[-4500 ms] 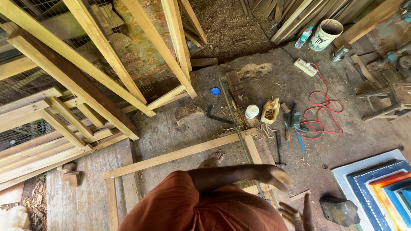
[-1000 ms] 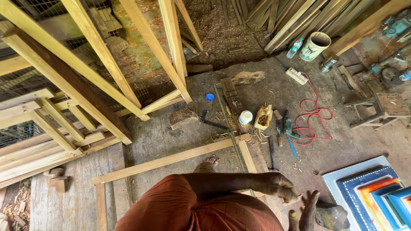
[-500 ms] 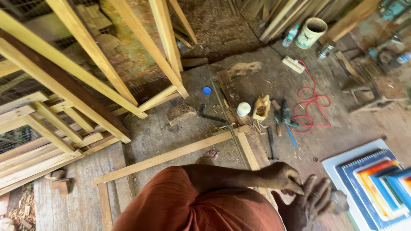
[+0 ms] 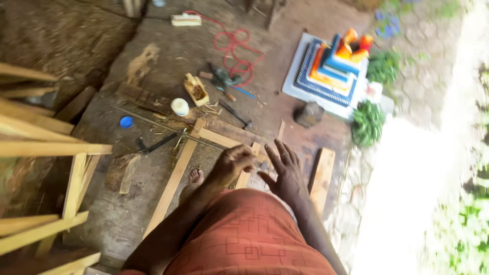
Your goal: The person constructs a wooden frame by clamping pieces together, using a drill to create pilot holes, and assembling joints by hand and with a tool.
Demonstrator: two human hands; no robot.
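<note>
My left hand [image 4: 232, 163] is curled into a fist, with nothing visible in it. It hovers over a pale wooden frame [image 4: 175, 178] lying on the dirt floor. My right hand [image 4: 285, 172] is right beside it, palm down and fingers spread, holding nothing. It is above the frame's short cross slat [image 4: 244, 179]. My bare foot [image 4: 196, 176] rests inside the frame. Orange-red patterned cloth [image 4: 249, 237] covers my lap below both hands.
A loose plank [image 4: 322, 175] lies to the right. Beyond the frame are a white tub [image 4: 179, 106], a blue cap [image 4: 126, 121], a small wooden box [image 4: 196, 90], a power tool [image 4: 224, 79] with a red cord [image 4: 232, 40], a rock [image 4: 308, 114] and stacked colourful frames [image 4: 331, 66]. Timber racks [image 4: 51, 147] stand at left.
The view has swung to the right, towards the bright outdoors. My right hand has risen into view and spread open beside my left, which stays curled.
</note>
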